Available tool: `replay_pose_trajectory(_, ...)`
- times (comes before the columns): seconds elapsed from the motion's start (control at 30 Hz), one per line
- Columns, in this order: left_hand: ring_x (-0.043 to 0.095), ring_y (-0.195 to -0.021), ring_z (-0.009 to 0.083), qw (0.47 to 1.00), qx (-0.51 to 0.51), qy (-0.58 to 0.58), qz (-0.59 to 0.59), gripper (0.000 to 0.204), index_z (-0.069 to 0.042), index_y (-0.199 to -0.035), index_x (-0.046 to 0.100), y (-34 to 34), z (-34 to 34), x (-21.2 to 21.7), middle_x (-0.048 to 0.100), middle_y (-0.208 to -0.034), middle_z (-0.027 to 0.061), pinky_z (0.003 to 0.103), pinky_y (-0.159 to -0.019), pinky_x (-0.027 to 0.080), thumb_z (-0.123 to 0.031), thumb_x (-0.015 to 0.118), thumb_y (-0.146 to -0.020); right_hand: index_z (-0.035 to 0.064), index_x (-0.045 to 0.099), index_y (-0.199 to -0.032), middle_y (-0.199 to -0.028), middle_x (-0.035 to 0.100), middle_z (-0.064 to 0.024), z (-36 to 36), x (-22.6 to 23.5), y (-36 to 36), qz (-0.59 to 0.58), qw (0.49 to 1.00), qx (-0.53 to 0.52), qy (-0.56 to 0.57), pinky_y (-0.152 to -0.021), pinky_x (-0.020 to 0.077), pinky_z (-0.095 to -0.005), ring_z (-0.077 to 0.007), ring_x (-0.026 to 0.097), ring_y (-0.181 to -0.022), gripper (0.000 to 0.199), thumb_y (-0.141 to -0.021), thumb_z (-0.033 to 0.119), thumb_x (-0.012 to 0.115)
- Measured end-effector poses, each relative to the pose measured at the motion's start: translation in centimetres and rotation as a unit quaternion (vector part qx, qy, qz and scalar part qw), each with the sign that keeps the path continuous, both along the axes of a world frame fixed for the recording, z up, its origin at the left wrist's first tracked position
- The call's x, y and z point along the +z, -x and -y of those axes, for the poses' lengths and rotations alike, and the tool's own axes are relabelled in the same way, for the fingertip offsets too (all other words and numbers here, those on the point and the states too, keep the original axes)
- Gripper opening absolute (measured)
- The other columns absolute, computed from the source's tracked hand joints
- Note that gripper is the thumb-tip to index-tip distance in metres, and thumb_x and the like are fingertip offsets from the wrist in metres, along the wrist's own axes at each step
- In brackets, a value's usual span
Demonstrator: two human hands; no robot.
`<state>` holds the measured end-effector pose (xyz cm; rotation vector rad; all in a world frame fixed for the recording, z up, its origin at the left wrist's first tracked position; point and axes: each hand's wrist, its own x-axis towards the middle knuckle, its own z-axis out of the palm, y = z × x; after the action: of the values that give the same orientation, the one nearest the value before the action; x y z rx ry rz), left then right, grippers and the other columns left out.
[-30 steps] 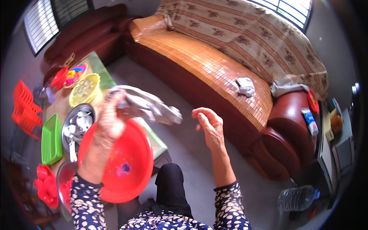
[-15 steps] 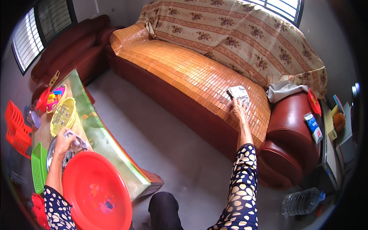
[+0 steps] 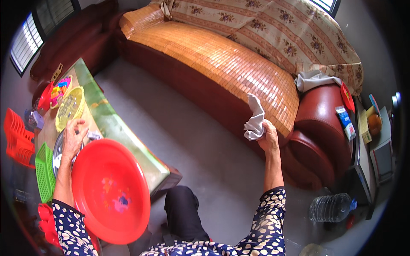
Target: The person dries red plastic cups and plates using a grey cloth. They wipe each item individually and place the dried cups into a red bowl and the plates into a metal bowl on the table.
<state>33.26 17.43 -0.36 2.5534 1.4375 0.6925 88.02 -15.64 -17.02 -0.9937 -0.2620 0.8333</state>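
The long sofa [image 3: 222,64] with its woven mat is the landmark. Left of it stands the desk [image 3: 115,128], bearing a red basin [image 3: 111,192]. The left hand [image 3: 73,138] rests spread there; the right hand [image 3: 268,136] grips a grey cloth [image 3: 255,119] at the sofa's front edge.

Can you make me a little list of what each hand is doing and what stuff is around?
left hand: rests on a metal tray on the table
right hand: holds up a grey cloth in front of the sofa
by left arm: big red basin
on table: yellow basket, green basket
far left: red baskets
on sofa arm: white cloth
floor, lower right: water bottle
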Motion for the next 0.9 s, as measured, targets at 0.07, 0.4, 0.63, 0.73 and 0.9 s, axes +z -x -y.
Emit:
replay_pose_trajectory(0.07, 0.060, -0.087, 0.0188, 0.992, -0.042, 0.073, 0.093, 0.023, -0.002, -0.101, 0.064, -1.7, 2.6, 1.9, 0.060, -0.098, 0.0079, 0.032, -0.077, 0.048, -0.011, 0.069, -0.080, 0.0006, 0.057, -0.110, -0.101, 0.066, -0.0114, 3.3, 1.1, 3.1, -0.037, 0.995, 0.057, -0.072, -0.079, 0.0553, -0.0405, -0.0237, 0.065, -0.094, 0.027, -0.092, 0.018, 0.047)
replay_pose_trajectory(0.4, 0.063, -0.083, 0.0145, 0.910, -0.243, 0.254, 0.220, 0.017, -0.002, -0.098, 0.065, -2.8, 24.5, 6.9, 0.063, -0.093, 0.0065, 0.026, -0.074, 0.051, -0.004, 0.068, -0.082, -0.0065, 0.057, -0.106, -0.097, 0.065, -0.0147, 7.5, 9.6, 21.8, 0.098, 0.979, 0.168, -0.059, -0.074, 0.0526, -0.0326, -0.0205, 0.065, -0.083, 0.045, -0.085, 0.033, 0.059)
replay_pose_trajectory(0.63, 0.058, -0.113, 0.0312, 0.826, -0.128, 0.495, 0.237, 0.059, -0.003, -0.138, 0.032, -3.1, 35.4, -0.9, 0.057, -0.120, 0.0202, 0.041, -0.092, 0.047, -0.007, 0.061, -0.087, 0.0007, 0.061, -0.093, -0.090, 0.055, -0.0108, 6.9, 12.9, 35.2, 0.490, 0.836, 0.244, -0.023, -0.076, 0.0444, -0.0330, -0.0245, 0.053, -0.086, 0.025, -0.070, 0.010, 0.067)
replay_pose_trajectory(0.73, 0.058, -0.109, 0.0259, 0.841, -0.172, 0.418, 0.296, 0.068, -0.003, -0.143, 0.021, -0.8, 36.0, -1.6, 0.057, -0.117, 0.0167, 0.038, -0.093, 0.047, -0.003, 0.059, -0.086, 0.0027, 0.058, -0.108, -0.119, 0.043, -0.0167, 7.0, 12.5, 38.5, 0.464, 0.856, 0.224, -0.042, -0.095, 0.0387, -0.0413, -0.0299, 0.046, -0.110, 0.037, -0.073, 0.012, 0.069)
replay_pose_trajectory(0.9, 0.062, -0.105, 0.0254, 0.802, -0.209, 0.535, 0.164, 0.084, -0.001, -0.146, 0.016, 2.1, 35.2, 0.5, 0.057, -0.120, 0.0209, 0.035, -0.088, 0.050, -0.018, 0.070, -0.083, 0.0016, 0.055, -0.105, -0.104, 0.057, -0.0081, 7.7, 10.5, 41.1, 0.208, 0.960, 0.187, 0.002, -0.083, 0.0444, -0.0279, -0.0156, 0.055, -0.097, 0.022, -0.084, -0.003, 0.057)
